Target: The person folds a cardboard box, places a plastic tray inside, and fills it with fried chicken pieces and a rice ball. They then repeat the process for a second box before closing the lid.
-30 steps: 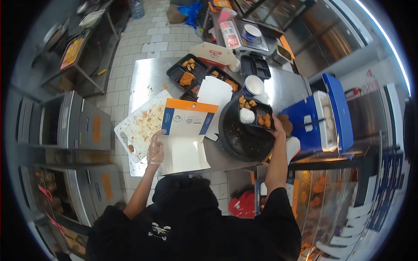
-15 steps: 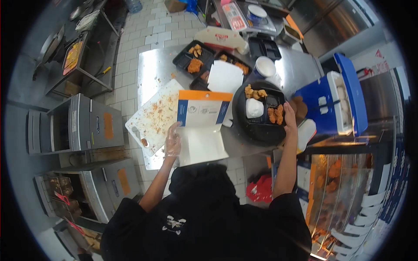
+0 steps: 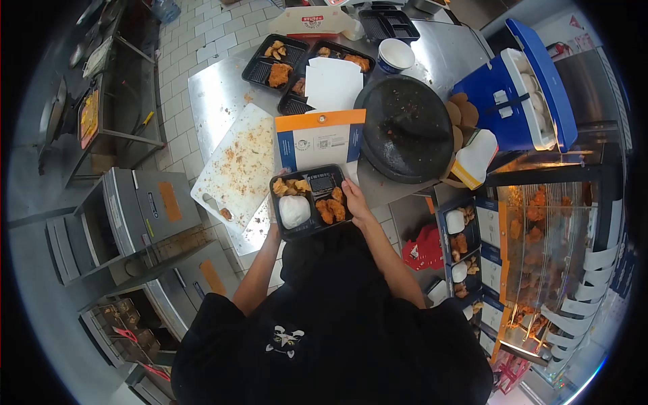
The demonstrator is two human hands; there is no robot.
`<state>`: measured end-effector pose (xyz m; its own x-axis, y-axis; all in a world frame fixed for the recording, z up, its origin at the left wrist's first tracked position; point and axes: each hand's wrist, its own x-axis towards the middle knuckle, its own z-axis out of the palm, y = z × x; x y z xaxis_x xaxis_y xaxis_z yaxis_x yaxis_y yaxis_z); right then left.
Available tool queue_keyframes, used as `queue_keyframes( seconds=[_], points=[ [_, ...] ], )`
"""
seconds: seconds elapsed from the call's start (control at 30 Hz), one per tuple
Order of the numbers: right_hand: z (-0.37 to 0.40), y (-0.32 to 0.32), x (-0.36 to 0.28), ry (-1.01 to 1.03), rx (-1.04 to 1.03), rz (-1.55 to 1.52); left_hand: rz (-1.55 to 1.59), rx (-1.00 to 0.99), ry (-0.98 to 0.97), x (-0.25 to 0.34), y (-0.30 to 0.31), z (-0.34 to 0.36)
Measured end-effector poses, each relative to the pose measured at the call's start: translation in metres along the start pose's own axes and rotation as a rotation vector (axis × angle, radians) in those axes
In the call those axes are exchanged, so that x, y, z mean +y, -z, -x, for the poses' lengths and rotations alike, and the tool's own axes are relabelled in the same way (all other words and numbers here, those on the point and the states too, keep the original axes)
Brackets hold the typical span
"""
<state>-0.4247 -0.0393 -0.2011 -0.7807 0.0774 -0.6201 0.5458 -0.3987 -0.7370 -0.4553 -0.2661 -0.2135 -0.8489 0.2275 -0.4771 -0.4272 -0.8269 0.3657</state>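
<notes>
A black compartment tray (image 3: pixel 309 228) carries a white wrapped ball (image 3: pixel 294 212), fried chicken pieces (image 3: pixel 331 208) and potato wedges (image 3: pixel 291 187). My right hand (image 3: pixel 356 202) grips the tray's right edge. Behind and beneath the tray is an open cardboard box (image 3: pixel 320 146) with an orange-edged lid standing up; the tray covers most of its base. My left hand (image 3: pixel 273 210), in a clear glove, is at the left side of the box and tray, with most of its fingers hidden.
A crumb-covered cutting board (image 3: pixel 239 158) lies left of the box. To the right stand a round black lid (image 3: pixel 408 128) and a blue cooler (image 3: pixel 486 101). Further back are more food trays (image 3: pixel 297 50) and a white tub (image 3: pixel 396 55). A heated display (image 3: pixel 540 256) is at right.
My right hand has brought the filled tray from the round black lid leftward and toward me, over the open box. The view has shifted, showing more trays at lower right.
</notes>
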Motion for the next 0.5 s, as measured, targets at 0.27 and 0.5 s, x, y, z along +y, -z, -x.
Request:
queue_keyframes(
  seconds=[0.27, 0.5],
  points=[
    [-0.018, 0.040, 0.018, 0.402, 0.411, 0.726, -1.192, -0.086, -0.544, 0.000, 0.000, -0.006],
    [0.022, 0.025, -0.039, 0.465, 0.531, 1.255, -1.426, -0.138, -0.537, -0.001, 0.008, -0.006]
  ],
)
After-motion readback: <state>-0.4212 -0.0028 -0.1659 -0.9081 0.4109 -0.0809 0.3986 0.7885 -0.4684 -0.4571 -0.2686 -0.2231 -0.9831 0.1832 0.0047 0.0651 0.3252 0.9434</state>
